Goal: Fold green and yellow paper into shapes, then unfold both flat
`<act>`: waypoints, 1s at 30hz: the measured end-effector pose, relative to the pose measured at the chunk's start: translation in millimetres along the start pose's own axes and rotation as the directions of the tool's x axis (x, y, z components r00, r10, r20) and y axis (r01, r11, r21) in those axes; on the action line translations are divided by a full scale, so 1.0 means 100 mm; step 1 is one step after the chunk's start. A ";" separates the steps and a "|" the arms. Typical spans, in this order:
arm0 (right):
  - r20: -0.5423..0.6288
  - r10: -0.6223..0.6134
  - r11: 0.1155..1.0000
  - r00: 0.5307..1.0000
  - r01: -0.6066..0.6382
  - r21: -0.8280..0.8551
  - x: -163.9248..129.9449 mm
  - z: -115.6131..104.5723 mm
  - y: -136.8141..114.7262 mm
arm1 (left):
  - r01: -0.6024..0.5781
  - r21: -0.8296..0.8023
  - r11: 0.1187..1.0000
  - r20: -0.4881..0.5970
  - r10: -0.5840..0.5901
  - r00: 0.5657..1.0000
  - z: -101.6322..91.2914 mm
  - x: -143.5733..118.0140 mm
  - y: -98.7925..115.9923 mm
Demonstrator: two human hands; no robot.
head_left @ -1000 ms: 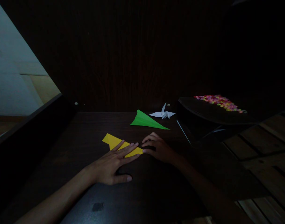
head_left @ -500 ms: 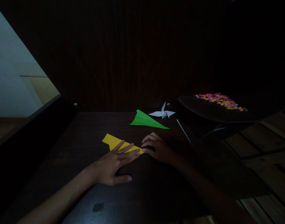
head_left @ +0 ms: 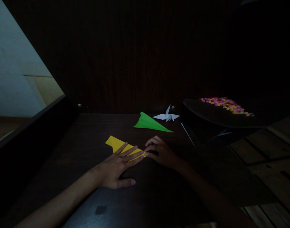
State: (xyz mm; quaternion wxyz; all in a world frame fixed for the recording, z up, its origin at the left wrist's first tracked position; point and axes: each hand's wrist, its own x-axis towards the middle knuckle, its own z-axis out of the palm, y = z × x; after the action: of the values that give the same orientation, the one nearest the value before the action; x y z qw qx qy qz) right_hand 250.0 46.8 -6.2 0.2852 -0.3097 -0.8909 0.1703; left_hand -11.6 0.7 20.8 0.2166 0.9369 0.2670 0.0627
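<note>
Dark wooden table [head_left: 88, 133], dim room, pale wall [head_left: 9, 72].

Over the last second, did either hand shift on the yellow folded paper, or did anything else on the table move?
Hardly anything changed. The left hand stays flat on the yellow folded paper, fingers spread, and the right hand keeps its fingertips at the paper's right tip. Nothing was picked up or released. The green folded paper, white paper crane and coloured pieces lie as before; only the camera shifted slightly.
</note>
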 end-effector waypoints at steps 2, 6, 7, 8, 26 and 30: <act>-0.003 0.001 1.000 1.000 -0.001 0.009 0.00 0.00 0.00 | 0.012 0.007 1.000 0.007 -0.012 1.000 0.01 0.00 0.00; -0.027 0.000 0.999 1.000 0.001 0.033 0.00 0.00 -0.01 | 0.011 0.010 1.000 -0.006 -0.011 1.000 0.03 0.01 0.00; -0.033 -0.006 0.999 0.999 0.007 0.036 0.00 0.00 -0.02 | 0.009 0.008 1.000 -0.010 -0.009 1.000 0.03 0.01 -0.01; -0.034 -0.013 0.999 0.999 0.014 0.033 0.00 0.00 -0.04 | 0.009 0.007 1.000 -0.011 -0.009 1.000 0.03 0.01 -0.01; -0.019 -0.118 0.989 0.993 0.119 0.088 -0.02 0.06 -0.21 | 0.025 0.057 0.998 -0.218 -0.012 0.976 0.04 0.02 0.04; 0.054 -0.107 0.988 0.993 0.100 0.117 -0.03 0.07 -0.28 | 0.012 0.063 0.998 -0.333 0.009 0.943 0.08 0.03 0.02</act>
State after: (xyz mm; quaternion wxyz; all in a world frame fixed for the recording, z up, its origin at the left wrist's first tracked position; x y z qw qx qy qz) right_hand 234.9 23.0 0.4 0.2838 -0.2408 -0.9029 0.2151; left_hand -6.3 -2.1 13.9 0.1382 0.9190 0.3025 0.2115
